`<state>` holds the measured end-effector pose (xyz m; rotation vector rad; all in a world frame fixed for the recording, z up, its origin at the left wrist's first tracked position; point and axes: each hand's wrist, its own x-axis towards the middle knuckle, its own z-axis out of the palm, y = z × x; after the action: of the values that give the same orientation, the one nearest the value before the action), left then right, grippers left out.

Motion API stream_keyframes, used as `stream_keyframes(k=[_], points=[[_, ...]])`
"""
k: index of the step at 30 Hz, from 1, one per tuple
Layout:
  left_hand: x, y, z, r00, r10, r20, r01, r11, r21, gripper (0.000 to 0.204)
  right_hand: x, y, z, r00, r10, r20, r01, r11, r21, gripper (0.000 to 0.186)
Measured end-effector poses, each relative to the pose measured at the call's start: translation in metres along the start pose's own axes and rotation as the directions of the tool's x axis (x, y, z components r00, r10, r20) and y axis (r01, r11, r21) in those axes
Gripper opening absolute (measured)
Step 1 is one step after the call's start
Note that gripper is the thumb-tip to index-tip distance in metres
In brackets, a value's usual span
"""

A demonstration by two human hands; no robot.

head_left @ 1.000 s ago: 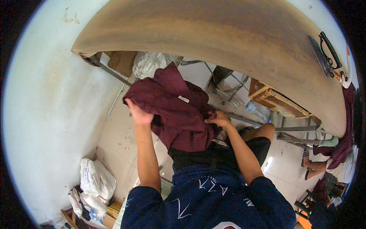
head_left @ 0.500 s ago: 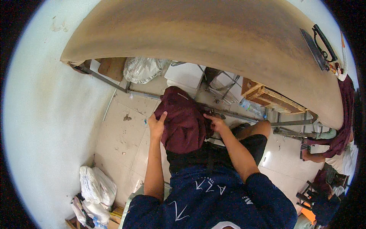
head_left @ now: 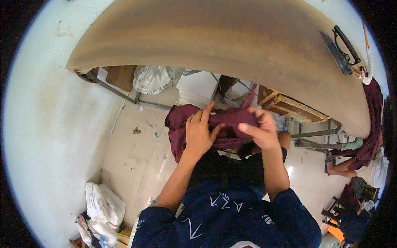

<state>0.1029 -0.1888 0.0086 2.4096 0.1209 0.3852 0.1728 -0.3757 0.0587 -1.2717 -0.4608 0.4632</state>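
Note:
A maroon cloth garment [head_left: 180, 124] lies bunched over my lap, in front of the ironing table. My left hand [head_left: 200, 132] rests on its middle with fingers stretched and apart, the thumb toward the right. At the garment's right end, my right hand [head_left: 263, 130] grips the cloth between thumb and fingers, slightly smeared by motion. A narrow maroon strip [head_left: 250, 97] stands up just beyond the right hand. The garment's exact kind cannot be made out.
A padded brown ironing table [head_left: 215, 37] spans the far side, with an iron [head_left: 342, 51] at its right. Under it are a plastic bag [head_left: 153, 80], white stacked sheets [head_left: 197, 87] and a wooden drawer [head_left: 293, 108]. White bags [head_left: 103, 204] stand lower left. Another person's leg [head_left: 341, 167] shows right.
My left hand has left the garment's left edge and moved right onto its middle. The right hand has shifted right, and the cloth now stretches wider sideways.

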Motion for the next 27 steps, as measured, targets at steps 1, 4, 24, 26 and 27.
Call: stream_keyframes(k=[1, 4, 24, 26, 27], points=[[0.004, -0.005, 0.001, 1.0, 0.0, 0.003, 0.0, 0.999, -0.038, 0.052, -0.004, -0.011, -0.001, 0.997, -0.045, -0.064, 0.051, 0.994, 0.094, 0.028], [0.015, -0.01, -0.015, 0.995, -0.098, 0.015, 0.098, 0.953, -0.288, 0.027, -0.011, -0.033, -0.018, 0.969, -0.14, -0.205, 0.19, 0.95, 0.249, 0.037], [-0.013, -0.025, -0.063, 0.999, 0.047, 0.022, 0.048, -0.645, -0.763, 0.064, 0.023, -0.016, 0.014, 0.864, -0.275, -0.422, 0.005, 0.842, -0.539, 0.026], [-0.016, -0.025, -0.064, 0.999, 0.01, 0.043, 0.04, -0.613, -0.789, 0.063, 0.016, -0.018, 0.023, 0.844, -0.323, -0.428, 0.002, 0.801, -0.599, 0.025], [-0.016, -0.023, -0.064, 0.999, -0.006, 0.053, 0.038, -0.602, -0.798, 0.063, 0.012, -0.019, 0.028, 0.83, -0.363, -0.423, 0.03, 0.787, -0.616, 0.026]])
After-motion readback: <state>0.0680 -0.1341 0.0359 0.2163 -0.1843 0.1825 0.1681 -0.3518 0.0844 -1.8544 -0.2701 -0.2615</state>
